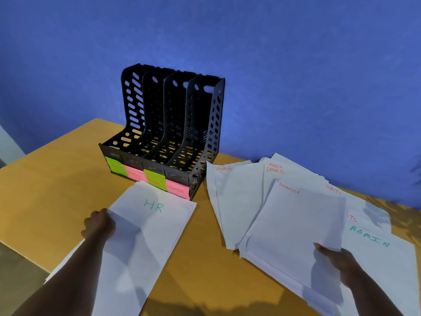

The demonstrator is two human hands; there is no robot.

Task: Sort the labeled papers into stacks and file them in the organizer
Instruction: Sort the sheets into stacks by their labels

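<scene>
A: Desk notes. Black organizer (pixel 164 131) stands at the back of the wooden table (pixel 57 179), four slots, none holding paper as far as I can see. Sticky labels (pixel 145 179) along its front — green, pink, green, pink; the last reads ADMIN, the first looks like HR, the middle two too blurred to read.

B: Hands?

A: Left hand (pixel 99 224) grips the left edge of the HR sheet (pixel 148 236), fingers curled at that edge. The sheet lies just in front of the organizer, its far corner touching or overlapping the labels. Right hand (pixel 337 261) pinches the near right corner of the FINANCE sheet (pixel 293 229), thumb on top, other fingers hidden beneath. That sheet sits atop the fanned pile (pixel 237 201) to the right.

B: What else is in the pile?

A: Several SPORTS headings, and an ADMIN sheet (pixel 373 252) at the near right, partly under the FINANCE one.

B: Step in hand?

A: Sorting, I'd judge — filing not begun. HR has its own spot; FINANCE looks to be the one being pulled out.

B: Next move calls for?

A: Probably lifting that single sheet cleanly off without dragging those below, then starting a separate FINANCE spot, perhaps in the bare stretch between the HR sheet and the pile.
</scene>
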